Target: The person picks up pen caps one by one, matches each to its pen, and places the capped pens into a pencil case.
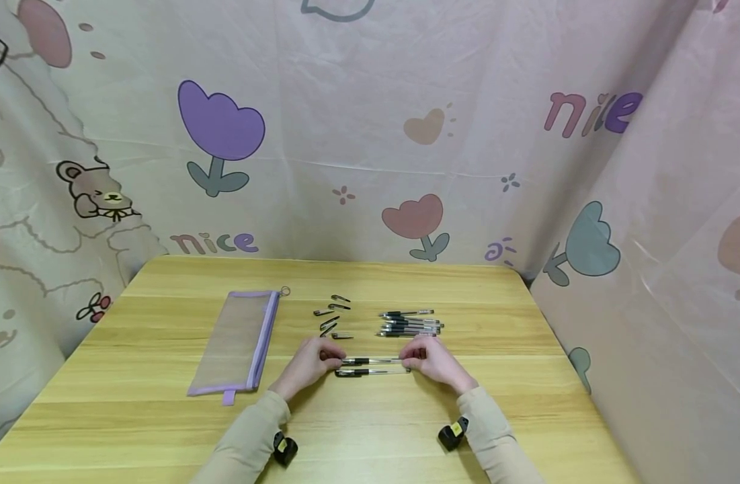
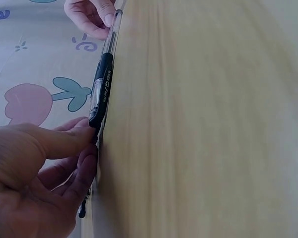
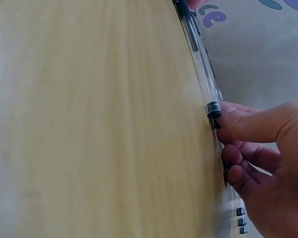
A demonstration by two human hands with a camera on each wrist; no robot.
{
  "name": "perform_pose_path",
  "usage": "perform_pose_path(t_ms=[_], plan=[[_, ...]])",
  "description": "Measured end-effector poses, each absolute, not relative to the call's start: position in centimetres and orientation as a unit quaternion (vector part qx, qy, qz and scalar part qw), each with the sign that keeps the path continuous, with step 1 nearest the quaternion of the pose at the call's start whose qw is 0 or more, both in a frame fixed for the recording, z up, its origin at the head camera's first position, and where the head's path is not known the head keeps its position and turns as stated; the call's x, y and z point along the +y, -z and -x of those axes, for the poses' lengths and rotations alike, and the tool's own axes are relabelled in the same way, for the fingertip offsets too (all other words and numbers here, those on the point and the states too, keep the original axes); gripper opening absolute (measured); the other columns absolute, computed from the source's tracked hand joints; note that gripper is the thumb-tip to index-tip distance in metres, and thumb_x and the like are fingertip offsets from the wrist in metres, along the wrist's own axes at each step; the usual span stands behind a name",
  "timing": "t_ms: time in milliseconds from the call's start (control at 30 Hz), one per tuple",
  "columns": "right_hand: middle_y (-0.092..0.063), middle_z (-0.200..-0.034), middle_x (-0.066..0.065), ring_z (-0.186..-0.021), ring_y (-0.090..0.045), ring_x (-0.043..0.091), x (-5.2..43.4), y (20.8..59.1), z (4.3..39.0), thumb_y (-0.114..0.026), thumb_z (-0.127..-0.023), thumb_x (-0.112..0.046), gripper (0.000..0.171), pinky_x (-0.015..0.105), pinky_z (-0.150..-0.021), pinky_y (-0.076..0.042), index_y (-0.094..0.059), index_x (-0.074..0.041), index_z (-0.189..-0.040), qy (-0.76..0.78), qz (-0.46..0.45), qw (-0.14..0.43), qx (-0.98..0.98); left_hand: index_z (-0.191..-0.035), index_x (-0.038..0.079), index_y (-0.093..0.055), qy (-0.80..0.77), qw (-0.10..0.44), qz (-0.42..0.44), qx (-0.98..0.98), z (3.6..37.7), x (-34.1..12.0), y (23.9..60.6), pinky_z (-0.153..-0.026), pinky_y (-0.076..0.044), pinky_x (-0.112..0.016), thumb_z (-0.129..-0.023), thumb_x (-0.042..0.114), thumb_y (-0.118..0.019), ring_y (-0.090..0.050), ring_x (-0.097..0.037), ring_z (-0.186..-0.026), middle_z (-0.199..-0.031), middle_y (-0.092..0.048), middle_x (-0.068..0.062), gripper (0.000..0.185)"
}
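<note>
Two clear pens with black grips lie side by side on the wooden table (image 1: 370, 430). My left hand (image 1: 332, 357) pinches the black-grip end of the farther pen (image 1: 372, 361), thumb on top (image 2: 64, 141), fingers beneath. My right hand (image 1: 410, 355) holds the same pen's other end, its fingertips (image 3: 228, 130) against the black end ring. In the left wrist view this pen (image 2: 100, 91) runs up to the right hand (image 2: 92, 17). The nearer pen (image 1: 372, 371) lies loose on the table just in front of it.
A purple-edged mesh pencil pouch (image 1: 236, 343) lies to the left. Several loose black pen caps (image 1: 332, 314) sit behind my left hand, and a pile of pens (image 1: 408, 324) lies behind my right. Patterned cloth walls stand at the back and right.
</note>
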State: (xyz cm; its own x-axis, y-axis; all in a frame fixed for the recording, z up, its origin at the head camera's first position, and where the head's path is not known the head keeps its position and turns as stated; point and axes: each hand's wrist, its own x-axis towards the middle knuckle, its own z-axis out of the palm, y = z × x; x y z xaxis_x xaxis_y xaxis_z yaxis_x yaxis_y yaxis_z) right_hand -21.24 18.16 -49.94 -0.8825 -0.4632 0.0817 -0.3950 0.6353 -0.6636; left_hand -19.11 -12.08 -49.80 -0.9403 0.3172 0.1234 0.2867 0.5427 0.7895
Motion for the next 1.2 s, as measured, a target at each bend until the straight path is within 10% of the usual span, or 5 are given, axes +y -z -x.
perform_pose_path(t_ms=[467,1200], plan=[[-0.066,-0.09,0.009,-0.07,-0.05,0.007,19.0,49.9,22.5,-0.076,-0.086,-0.004,0.012,0.018,-0.062,-0.042,-0.075,-0.005,-0.098,0.459,0.156,-0.024,0.874,-0.116,-0.003,-0.07,-0.495,-0.012,-0.129,0.86,19.0,-12.1,49.1,-0.072,-0.053,-0.017,-0.086,0.006,-0.076,-0.064,-0.012,-0.08,-0.091,-0.073,-0.007,0.031],[-0.071,-0.097,0.009,-0.094,-0.067,0.026,18.2,50.2,23.7,-0.078,-0.08,0.004,0.014,0.045,-0.09,-0.054,-0.076,-0.005,-0.091,0.385,0.11,-0.094,0.911,-0.112,-0.004,-0.071,-0.493,-0.027,-0.137,0.859,18.6,-12.4,49.3,-0.071,-0.053,-0.017,-0.089,0.005,-0.073,-0.063,-0.009,-0.078,-0.09,-0.073,-0.007,0.025]])
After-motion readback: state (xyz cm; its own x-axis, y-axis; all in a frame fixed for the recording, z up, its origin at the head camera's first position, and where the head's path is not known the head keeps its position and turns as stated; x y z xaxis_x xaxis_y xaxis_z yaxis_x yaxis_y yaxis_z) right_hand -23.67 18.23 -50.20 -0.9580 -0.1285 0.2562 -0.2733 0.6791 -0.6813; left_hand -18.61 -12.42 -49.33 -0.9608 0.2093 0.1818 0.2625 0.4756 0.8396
